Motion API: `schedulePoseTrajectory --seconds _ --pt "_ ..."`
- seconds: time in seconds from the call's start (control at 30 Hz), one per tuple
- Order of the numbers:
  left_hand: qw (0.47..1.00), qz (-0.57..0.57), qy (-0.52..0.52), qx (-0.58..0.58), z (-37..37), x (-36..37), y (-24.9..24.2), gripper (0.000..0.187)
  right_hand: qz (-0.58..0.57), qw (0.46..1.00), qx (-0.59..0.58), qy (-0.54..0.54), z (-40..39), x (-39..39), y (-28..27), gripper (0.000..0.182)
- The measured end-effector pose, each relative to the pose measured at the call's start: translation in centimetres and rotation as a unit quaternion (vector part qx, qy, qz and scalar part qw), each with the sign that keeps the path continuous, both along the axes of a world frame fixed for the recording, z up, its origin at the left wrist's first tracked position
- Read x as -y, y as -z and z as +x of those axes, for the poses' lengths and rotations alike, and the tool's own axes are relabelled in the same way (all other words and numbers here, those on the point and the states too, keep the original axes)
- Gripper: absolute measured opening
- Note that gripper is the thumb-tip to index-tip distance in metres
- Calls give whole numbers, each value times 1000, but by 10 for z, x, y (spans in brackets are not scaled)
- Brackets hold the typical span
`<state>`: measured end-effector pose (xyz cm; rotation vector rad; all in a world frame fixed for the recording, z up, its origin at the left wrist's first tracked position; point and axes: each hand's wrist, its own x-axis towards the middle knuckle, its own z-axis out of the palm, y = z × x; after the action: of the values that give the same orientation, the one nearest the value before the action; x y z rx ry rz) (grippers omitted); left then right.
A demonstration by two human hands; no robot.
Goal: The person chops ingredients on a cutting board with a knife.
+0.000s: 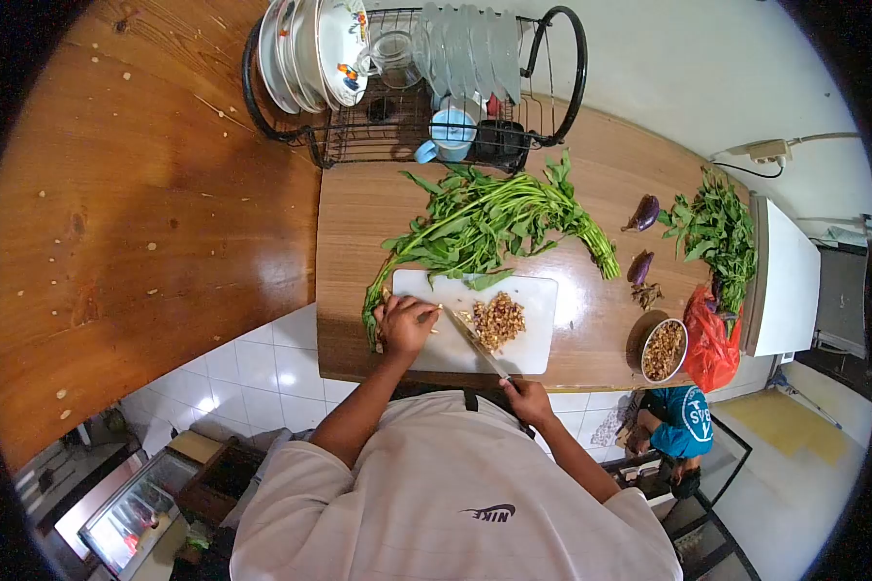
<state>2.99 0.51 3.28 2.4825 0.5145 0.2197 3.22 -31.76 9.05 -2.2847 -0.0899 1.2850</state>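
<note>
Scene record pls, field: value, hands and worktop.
left_hand: left hand at cutting board's left side; held item unclear
right_hand: right hand gripping kitchen knife
board_load: chopped brown pieces
greens: leafy bunch beyond board; second bunch far right
eggplants: two loose purple eggplants between bunches
bowl: bowl of chopped pieces, beside red plastic bag
rear: dish rack

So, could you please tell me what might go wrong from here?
The tip of the knife is near the left hand: a slip might cut it. Leafy greens overlap the cutting board and may crowd it. The bowl near the edge of the table could be knocked off.
</note>
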Motion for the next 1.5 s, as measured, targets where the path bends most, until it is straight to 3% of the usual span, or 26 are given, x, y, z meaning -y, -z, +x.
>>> schedulePoseTrajectory --seconds 0.1,0.37,0.47,0.77,0.97,1.07,1.5 --pt "1000 -1 4 -20 -1 -2 1 16 46 998 37 21 -2 -15 8 63" --pt "1000 -6 0 -28 -1 -2 2 13 2 1000 8 -28 8 -30 3 74" --pt "1000 -4 -4 -29 -2 -1 1 13 5 998 36 -45 -1 -24 27 73" --pt "1000 8 0 -2 -4 0 5 8 -27 994 94 -54 2 -45 8 68" --pt "1000 4 8 14 -6 -1 -4 11 -7 996 80 -41 -3 -21 -7 64" --pt "1000 9 8 14 -11 3 -1 12 7 996 82 -32 -9 -14 13 65" --pt "1000 3 -21 7 -9 1 3 7 -4 995 85 -46 7 -42 -7 67"
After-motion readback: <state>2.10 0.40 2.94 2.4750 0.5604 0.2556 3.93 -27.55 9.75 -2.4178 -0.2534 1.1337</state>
